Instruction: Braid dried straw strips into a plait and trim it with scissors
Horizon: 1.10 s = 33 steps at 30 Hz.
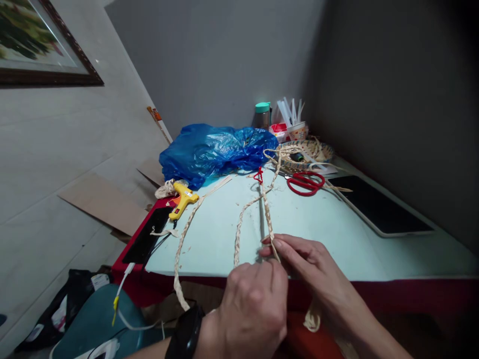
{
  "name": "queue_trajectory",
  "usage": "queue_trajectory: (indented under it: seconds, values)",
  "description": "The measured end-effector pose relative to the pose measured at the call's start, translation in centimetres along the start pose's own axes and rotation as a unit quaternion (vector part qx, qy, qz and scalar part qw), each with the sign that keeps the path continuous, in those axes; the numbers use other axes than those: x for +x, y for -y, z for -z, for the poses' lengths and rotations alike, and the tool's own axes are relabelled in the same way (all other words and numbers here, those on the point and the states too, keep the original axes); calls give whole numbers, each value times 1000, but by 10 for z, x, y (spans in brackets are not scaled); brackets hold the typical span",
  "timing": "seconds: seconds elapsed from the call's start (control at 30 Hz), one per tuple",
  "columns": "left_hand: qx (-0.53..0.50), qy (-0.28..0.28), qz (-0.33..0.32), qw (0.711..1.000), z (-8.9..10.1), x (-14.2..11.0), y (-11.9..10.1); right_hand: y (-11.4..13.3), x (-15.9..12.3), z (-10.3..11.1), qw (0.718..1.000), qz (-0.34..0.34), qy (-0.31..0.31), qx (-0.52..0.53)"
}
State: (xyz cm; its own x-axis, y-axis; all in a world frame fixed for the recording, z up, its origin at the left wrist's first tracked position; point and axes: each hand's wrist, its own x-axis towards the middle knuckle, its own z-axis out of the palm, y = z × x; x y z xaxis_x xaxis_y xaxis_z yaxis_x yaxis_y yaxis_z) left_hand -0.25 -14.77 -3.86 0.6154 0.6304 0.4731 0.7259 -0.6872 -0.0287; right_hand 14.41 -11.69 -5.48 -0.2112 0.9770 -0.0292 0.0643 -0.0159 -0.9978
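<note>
A pale straw braid [266, 205] stretches taut across the light green table [322, 229] from a red clip [258, 175] toward me. My right hand [307, 264] pinches the braid's near end with fingers closed on the strands. My left hand [254, 309], wearing a black watch, is curled closed just below it, gripping the same strands. A second braid length [239, 234] loops back beside the first. Another braid [184, 239] runs over the table's front edge at the left.
A yellow glue gun [182, 199] lies at the table's left. Red scissors [306, 182], a woven basket [309, 149], a blue plastic bag [215, 149], a cup of sticks [297, 127], a jar [262, 114] and a dark tablet [377, 207] stand farther back. Cardboard [107, 202] lies on the floor.
</note>
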Motion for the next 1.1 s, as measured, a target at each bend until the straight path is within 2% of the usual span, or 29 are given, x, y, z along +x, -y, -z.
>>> queue_trajectory:
  seconds: [0.07,0.13,0.2,0.27,0.3,0.37,0.4,0.43,0.5,0.53,0.57,0.73,0.83,0.9,1.0,1.03,1.1]
  values:
    - [64,-3,-64,996,-3,1,-5,1,-1,3,998,-7,25,53]
    - [55,6,-79,995,-1,3,-6,1,-1,6,995,-6,45,88]
    - [-32,-2,-43,999,5,7,-4,-1,-2,8,992,-11,55,111]
    - [-150,-32,38,987,13,11,3,-3,-2,10,992,-10,52,114]
    - [-207,-44,93,973,16,13,8,-3,-2,10,993,-5,50,107]
    - [-321,-38,226,919,15,19,19,-5,-2,9,995,9,49,88]
    - [-400,-6,279,873,12,22,24,-5,-2,9,995,16,51,80]
    - [-492,31,309,813,8,25,29,-6,-2,8,995,21,57,74]
    - [-639,130,313,691,-4,29,34,-5,-2,8,995,33,75,57]
    - [-670,159,315,653,-10,30,36,-5,-2,8,995,43,77,41]
    - [-686,175,318,631,-14,30,36,-4,-2,9,995,53,76,20]
    - [-678,170,348,624,-19,24,34,-2,-7,12,989,73,79,-103]
    - [-655,163,378,633,-15,21,32,-4,-11,10,969,70,81,-223]
    - [-622,156,390,661,-12,22,30,-6,-16,8,926,105,42,-360]
    - [-591,137,383,697,-11,26,25,-5,-27,6,821,203,-51,-532]
    - [-592,125,380,699,-11,27,24,-3,-31,4,791,233,-72,-561]
    - [-603,115,392,685,-12,27,23,0,-40,-1,754,275,-88,-590]
